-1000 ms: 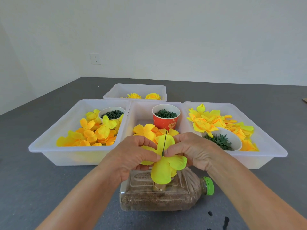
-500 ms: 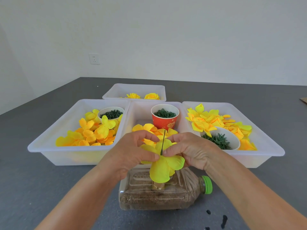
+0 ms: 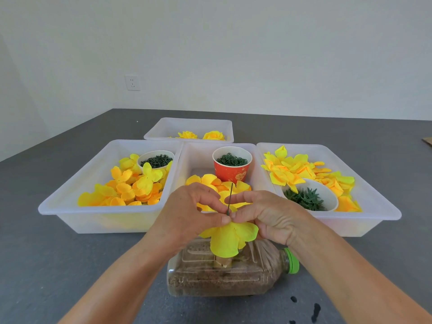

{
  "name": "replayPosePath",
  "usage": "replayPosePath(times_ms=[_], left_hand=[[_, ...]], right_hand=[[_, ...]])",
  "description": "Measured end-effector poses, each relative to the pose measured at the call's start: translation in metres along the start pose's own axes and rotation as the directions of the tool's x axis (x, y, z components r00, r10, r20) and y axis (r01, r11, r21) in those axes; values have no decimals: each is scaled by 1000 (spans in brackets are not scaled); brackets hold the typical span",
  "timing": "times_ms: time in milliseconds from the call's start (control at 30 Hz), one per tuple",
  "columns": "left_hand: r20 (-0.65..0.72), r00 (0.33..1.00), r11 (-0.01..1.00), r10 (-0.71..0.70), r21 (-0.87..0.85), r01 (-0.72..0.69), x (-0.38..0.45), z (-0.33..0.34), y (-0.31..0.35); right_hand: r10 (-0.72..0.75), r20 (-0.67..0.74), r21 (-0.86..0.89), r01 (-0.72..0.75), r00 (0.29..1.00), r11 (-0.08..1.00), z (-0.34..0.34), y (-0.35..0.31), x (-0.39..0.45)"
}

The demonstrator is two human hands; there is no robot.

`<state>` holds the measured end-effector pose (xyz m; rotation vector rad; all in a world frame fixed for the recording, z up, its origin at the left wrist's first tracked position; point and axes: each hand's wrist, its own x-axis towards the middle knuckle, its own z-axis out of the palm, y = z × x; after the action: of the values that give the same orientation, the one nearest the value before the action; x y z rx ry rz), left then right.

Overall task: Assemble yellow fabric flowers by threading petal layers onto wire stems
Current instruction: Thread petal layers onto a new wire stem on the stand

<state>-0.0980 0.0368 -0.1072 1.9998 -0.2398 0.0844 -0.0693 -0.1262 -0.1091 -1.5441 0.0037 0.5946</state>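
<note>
My left hand point(image 3: 190, 212) and right hand point(image 3: 264, 215) meet at the thin green wire stem point(image 3: 229, 199), fingertips of both pinching the yellow petal layer point(image 3: 230, 239) threaded on it. I see the stem standing upright above a sand-filled plastic bottle point(image 3: 224, 274) lying on its side on the grey table point(image 3: 46, 265). Just behind sits the middle bin point(image 3: 198, 157) holding a red cup point(image 3: 232, 170) and loose petals.

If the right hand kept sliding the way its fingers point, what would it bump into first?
Probably the left hand: the right hand points leftward across the wire stem, fingertips nearly meeting over the yellow petal layer.
</note>
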Motion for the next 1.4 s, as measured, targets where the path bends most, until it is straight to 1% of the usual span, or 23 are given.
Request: replayPosePath(times_ms=[167, 233, 300, 367, 400, 467, 500, 533, 567, 633, 700, 767, 867, 900, 933, 1033, 1100, 1133, 1200, 1300, 1333, 1367, 1400], left_hand=[[8, 1000, 1000, 8, 16, -8, -2, 0, 0], [20, 1000, 998, 16, 57, -17, -1, 0, -1], [34, 999, 996, 16, 82, -19, 1, -1, -2], [48, 999, 996, 16, 81, -20, 3, -1, -2], [53, 998, 997, 17, 76, -21, 3, -2, -3], [62, 998, 998, 16, 64, -20, 3, -2, -4], [66, 998, 998, 14, 60, -18, 4, -2, -4], [71, 997, 998, 14, 57, -18, 5, -3, -5], [76, 997, 998, 14, 53, -18, 5, -3, -6], [97, 995, 999, 16, 35, -19, 6, -4, -7], [124, 992, 1000, 10, 6, -10, 7, -5, -8], [145, 989, 1000, -1, -14, 3, 8, -6, -8], [161, 987, 1000, -16, -22, 19, 10, -7, -8], [164, 986, 999, -18, -25, 22, 10, -7, -7], [166, 986, 999, -17, -32, 23, 9, -7, -7], [176, 984, 998, -11, -51, 21, 7, -7, -6], [178, 984, 998, -11, -57, 21, 7, -7, -5], [176, 984, 998, -12, -59, 23, 6, -7, -5], [175, 984, 998, -13, -65, 25, 6, -7, -4], [172, 985, 996, -12, -81, 27, 5, -6, -3], [170, 985, 996, -13, -83, 27, 5, -6, -2], [169, 986, 996, -14, -81, 28, 4, -6, -2], [168, 986, 997, -14, -78, 28, 5, -6, -1]], right_hand=[[0, -12, 8, 1, 1000, 1000, -1, 5, 3], [-22, -28, -55, 20, 999, 998, -2, 5, 2], [-51, -30, -187, 45, 998, 981, -3, -1, 0], [-144, -99, -315, 106, 985, 943, -9, -11, 3], [-227, -166, -377, 151, 960, 914, -15, -17, 7], [-382, -284, -478, 215, 880, 852, -27, -26, 21], [-420, -312, -520, 217, 852, 826, -31, -28, 30], [-436, -317, -565, 201, 843, 800, -35, -29, 39], [-433, -303, -617, 172, 849, 768, -37, -28, 48], [-381, -234, -738, 91, 895, 668, -39, -22, 67], [-333, -167, -860, 29, 928, 510, -39, -14, 86], [-334, -127, -932, 3, 934, 363, -41, -7, 103], [-327, -107, -988, -64, 939, 138, -42, -2, 118], [-339, -110, -992, -81, 935, 100, -42, 0, 123], [-365, -116, -992, -90, 924, 88, -43, 2, 126], [-455, -149, -988, -111, 878, 109, -42, 3, 127], [-529, -191, -980, -130, 827, 151, -43, -2, 122], [-555, -221, -970, -119, 802, 214, -43, -5, 119], [-568, -260, -939, -67, 781, 338, -45, -10, 113], [-602, -251, -921, 4, 758, 390, -48, -15, 106], [-607, -266, -905, 22, 749, 424, -49, -16, 104], [-603, -295, -875, 44, 741, 482, -50, -18, 103], [-585, -339, -814, 83, 737, 575, -51, -19, 102]])
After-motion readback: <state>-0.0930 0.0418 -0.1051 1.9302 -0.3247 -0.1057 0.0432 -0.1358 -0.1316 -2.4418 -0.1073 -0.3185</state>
